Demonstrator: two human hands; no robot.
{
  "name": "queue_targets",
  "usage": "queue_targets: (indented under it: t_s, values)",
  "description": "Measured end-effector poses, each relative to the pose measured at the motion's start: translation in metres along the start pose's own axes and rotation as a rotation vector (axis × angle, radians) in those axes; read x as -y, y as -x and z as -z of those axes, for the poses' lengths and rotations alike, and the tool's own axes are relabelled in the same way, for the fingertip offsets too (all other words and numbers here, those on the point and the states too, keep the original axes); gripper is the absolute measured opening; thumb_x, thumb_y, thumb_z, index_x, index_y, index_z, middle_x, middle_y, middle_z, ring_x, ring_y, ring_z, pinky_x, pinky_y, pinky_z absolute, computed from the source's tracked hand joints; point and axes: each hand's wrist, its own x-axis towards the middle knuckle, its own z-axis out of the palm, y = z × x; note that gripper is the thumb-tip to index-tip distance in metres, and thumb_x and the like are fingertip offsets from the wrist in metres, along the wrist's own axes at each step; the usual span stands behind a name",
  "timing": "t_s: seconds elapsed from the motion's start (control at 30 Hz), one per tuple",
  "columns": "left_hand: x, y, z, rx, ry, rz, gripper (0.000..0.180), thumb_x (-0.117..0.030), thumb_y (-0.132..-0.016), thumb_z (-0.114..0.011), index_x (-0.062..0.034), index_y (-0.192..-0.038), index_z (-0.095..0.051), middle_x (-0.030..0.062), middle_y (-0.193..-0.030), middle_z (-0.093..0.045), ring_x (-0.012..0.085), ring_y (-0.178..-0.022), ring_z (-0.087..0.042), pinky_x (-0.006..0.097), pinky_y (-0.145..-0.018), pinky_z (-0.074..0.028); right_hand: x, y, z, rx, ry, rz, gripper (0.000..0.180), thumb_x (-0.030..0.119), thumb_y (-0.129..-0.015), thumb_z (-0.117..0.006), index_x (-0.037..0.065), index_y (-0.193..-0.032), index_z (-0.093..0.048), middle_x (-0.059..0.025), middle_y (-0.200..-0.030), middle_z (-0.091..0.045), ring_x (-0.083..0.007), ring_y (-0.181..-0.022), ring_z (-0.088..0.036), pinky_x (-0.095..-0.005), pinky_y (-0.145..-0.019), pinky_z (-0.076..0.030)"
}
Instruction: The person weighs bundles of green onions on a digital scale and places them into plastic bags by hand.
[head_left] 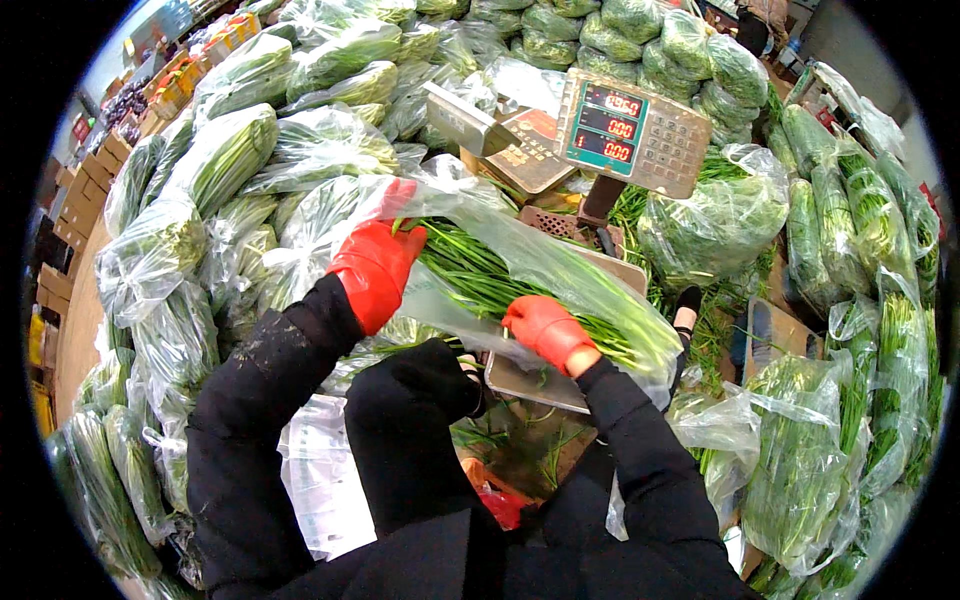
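Observation:
A long clear plastic bag [545, 250] filled with thin green stalks [465, 275], like chives, lies slantwise across a metal scale pan [535, 385]. The stalks' pale ends are inside the bag at the right; dark green tips face left at its mouth. My left hand [375, 265], in a red rubber glove, grips the bag's mouth beside the tips, with plastic over its fingers. My right hand [548, 328], also red-gloved, has its fingers closed on the bag's near edge, against the stalks. Part of the pan is hidden under the bag.
Just beyond the bag stands the scale's lit display [635, 135] on a post. Behind it is a second scale [530, 150]. Bagged greens are piled at left [230, 160], back and right [800, 440]. Loose stalks lie on the floor [715, 340]. My knee [410, 390] is close by.

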Motion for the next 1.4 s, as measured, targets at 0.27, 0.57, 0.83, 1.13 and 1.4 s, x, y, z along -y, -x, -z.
queue_targets:
  t_s: [0.27,0.57,0.83,1.13,1.4]
  values:
    - [-0.019,0.02,0.016,0.016,0.057,-0.008,0.036,-0.011,-0.079,-0.048,-0.008,-0.115,-0.052,0.023,-0.142,-0.025,0.0371,-0.135,-0.015,0.044,-0.111,-0.011,-0.03,-0.016,-0.051,0.167,0.128,-0.222,0.024,0.026,-0.073,-0.061,0.005,-0.082,-0.067,-0.0189,-0.089,-0.063,-0.0383,-0.082,-0.06,-0.0435,-0.073,-0.048]
    - [-0.083,-0.015,-0.009,0.432,0.429,-0.198,0.024,-0.014,-0.069,-0.056,-0.0029,-0.09,-0.061,0.0188,-0.082,-0.06,0.0379,-0.083,-0.058,0.044,-0.071,-0.046,-0.047,-0.003,-0.052,0.319,0.009,-0.235,0.036,0.037,-0.076,-0.058,0.006,-0.09,-0.067,-0.0184,-0.083,-0.064,-0.034,-0.079,-0.061,-0.0401,-0.074,-0.047]
    - [-0.079,-0.006,-0.158,0.525,0.446,0.276,0.023,-0.024,-0.074,-0.057,-0.0024,-0.073,-0.064,0.0208,-0.077,-0.062,0.0378,-0.077,-0.06,0.046,-0.066,-0.047,-0.051,0.0,-0.023,-0.061,-0.472,-0.434,0.047,0.043,-0.079,-0.056,-0.002,-0.08,-0.066,-0.0127,-0.067,-0.063,-0.0201,-0.058,-0.054,-0.0338,-0.059,-0.042]
    - [-0.096,-0.017,-0.182,0.376,0.382,0.418,0.027,-0.026,-0.078,-0.055,-0.0012,-0.073,-0.065,0.022,-0.075,-0.062,0.0387,-0.074,-0.06,0.046,-0.066,-0.048,-0.052,0.005,0.002,-0.04,-1.195,-0.505,0.041,0.037,-0.089,-0.053,-0.002,-0.095,-0.062,-0.0083,-0.08,-0.066,-0.0122,-0.063,-0.06,-0.0227,-0.056,-0.048]
    - [-0.097,-0.023,-0.162,0.439,0.395,0.493,0.019,-0.02,-0.073,-0.059,-0.0058,-0.08,-0.068,0.0155,-0.085,-0.066,0.0323,-0.083,-0.064,0.042,-0.069,-0.051,-0.019,0.014,0.044,-0.079,-1.206,-0.443,0.039,0.036,-0.09,-0.051,0.0,-0.092,-0.064,-0.0062,-0.074,-0.065,-0.0083,-0.055,-0.055,-0.0206,-0.051,-0.043]
